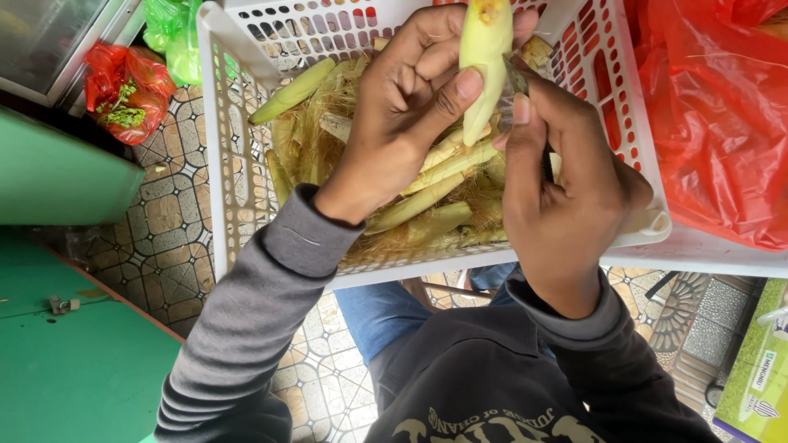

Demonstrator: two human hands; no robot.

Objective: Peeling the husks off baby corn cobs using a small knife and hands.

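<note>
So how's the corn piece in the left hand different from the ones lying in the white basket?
The held corn piece stands nearly upright, gripped by the left hand; the pieces in the basket lie flat at slanted angles. The held one is clear of the pile, with the right hand pressing a dark blade beside it; the loose ones rest among straw-coloured husk and silk. All are pale yellow-green.
</note>
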